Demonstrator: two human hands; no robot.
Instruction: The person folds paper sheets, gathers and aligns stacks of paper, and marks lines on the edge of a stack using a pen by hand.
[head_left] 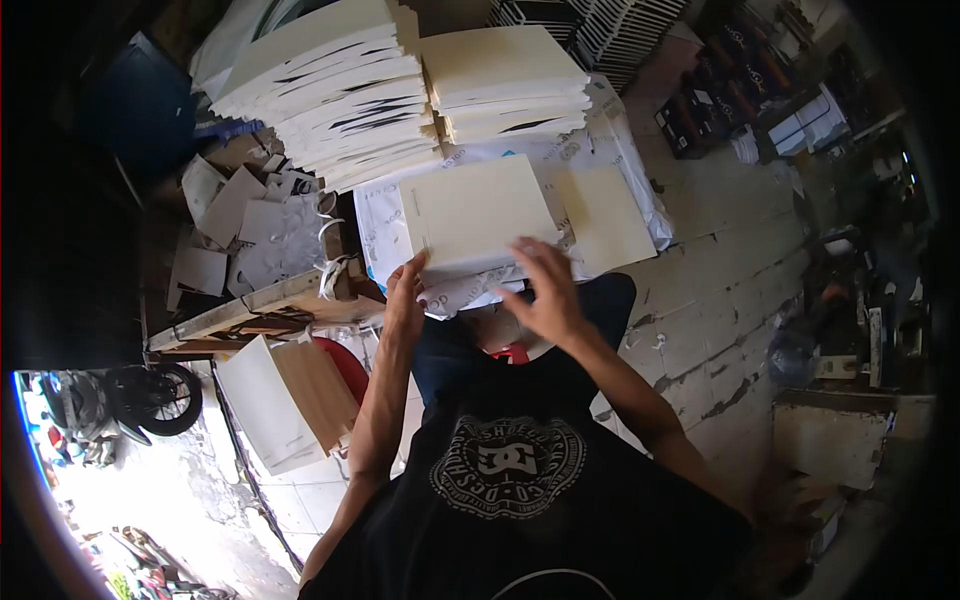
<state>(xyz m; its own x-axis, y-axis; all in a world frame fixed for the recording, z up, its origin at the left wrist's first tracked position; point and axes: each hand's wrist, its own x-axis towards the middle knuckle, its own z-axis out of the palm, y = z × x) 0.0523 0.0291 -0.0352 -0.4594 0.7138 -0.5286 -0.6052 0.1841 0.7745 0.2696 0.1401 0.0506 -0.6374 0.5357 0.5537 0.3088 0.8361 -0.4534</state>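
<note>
A cream paper sheet (480, 210), or a thin stack of them, lies in front of me on a table covered with white printed wrapping (378, 225). My left hand (406, 285) pinches its near left corner between thumb and fingers. Over the near right edge is my right hand (545, 290), slightly blurred, its thumb and fingers apart and holding nothing. Whether its fingertips touch the paper I cannot tell. Another cream sheet (605, 215) lies flat to the right, partly over the table's edge.
Tall stacks of cream paper (335, 95) and a lower stack (505, 75) stand behind the work area. A wooden bin (250, 312) at left holds scrap paper. More paper (285, 400) sits on a red stool (343, 370). Dark boxes (715, 95) stand at the back right.
</note>
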